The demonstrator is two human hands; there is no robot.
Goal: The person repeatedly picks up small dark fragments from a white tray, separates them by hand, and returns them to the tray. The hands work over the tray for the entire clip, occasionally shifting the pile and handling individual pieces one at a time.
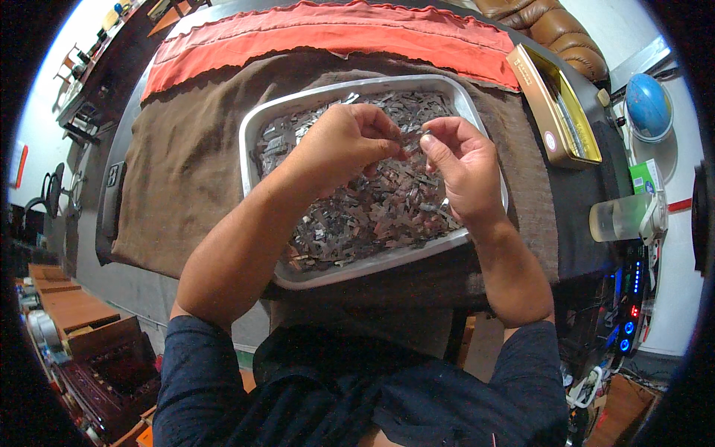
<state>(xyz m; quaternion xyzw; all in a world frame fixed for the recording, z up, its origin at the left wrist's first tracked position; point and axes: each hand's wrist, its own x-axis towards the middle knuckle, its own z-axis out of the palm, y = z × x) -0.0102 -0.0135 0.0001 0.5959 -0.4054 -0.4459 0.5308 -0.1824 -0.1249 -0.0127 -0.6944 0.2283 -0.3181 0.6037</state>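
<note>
A white-rimmed metal tray (249, 160) holds a heap of small, flat, dark grey metal pieces (350, 223), some of them shiny. Over the middle of the heap, my left hand (346, 141) is closed, thumb and fingertips pinched together. Just to its right my right hand (471, 167) is also closed, with thumb against forefinger. The two sets of fingertips nearly meet. Whatever lies in each pinch is too small and blurred to name.
Under the tray lies a brown cloth (179, 164), with a red cloth (335, 37) along the far side. To the right stand an open box (540, 97), a clear plastic jug (622, 218) and a blue globe (648, 104). A black oblong object (112, 194) sits at the left edge.
</note>
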